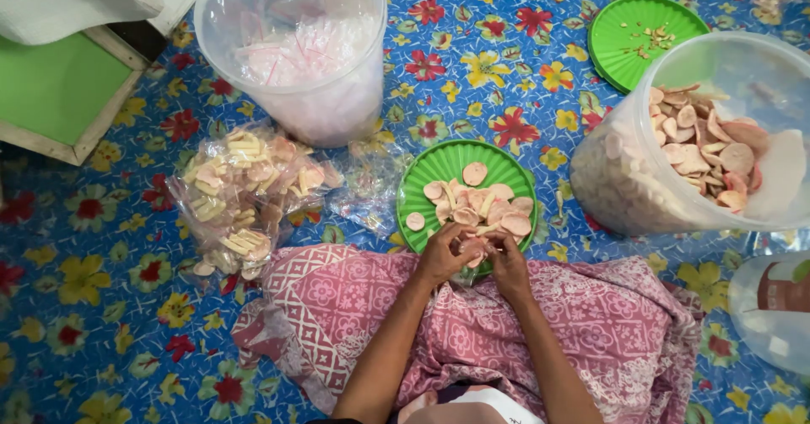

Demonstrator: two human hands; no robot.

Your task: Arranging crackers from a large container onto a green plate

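My left hand and my right hand meet at the near rim of a green round lid, fingers closed together around a small clear bag of crackers. The lid carries a loose pile of round pink and pale crackers. Both forearms rest over my lap, which is covered by a pink patterned cloth.
A heap of filled clear cracker bags lies left of the lid. A clear tub of empty plastic bags stands behind it. A large clear tub of crackers sits at right, a second green lid beyond it. Blue flowered mat underneath.
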